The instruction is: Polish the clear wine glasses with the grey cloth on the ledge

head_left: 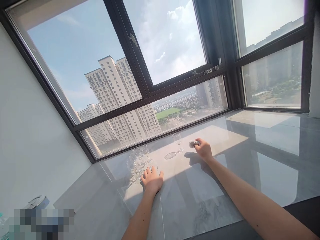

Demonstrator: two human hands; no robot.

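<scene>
My left hand (151, 179) reaches into a cluster of several clear wine glasses (139, 161) on the grey marble sill (200, 200), fingers curled at the nearest glass; whether it grips the glass is unclear. My right hand (203, 148) is closed around a small grey cloth (194, 143) and rests on the sill. Just left of it one wine glass (177, 141) stands alone and upright, casting a round shadow.
A large dark-framed window (147, 91) runs along the far edge of the sill, with a second pane (272, 78) at the right corner. A white wall (30, 133) closes the left side. A metal object (37, 201) sits at the lower left.
</scene>
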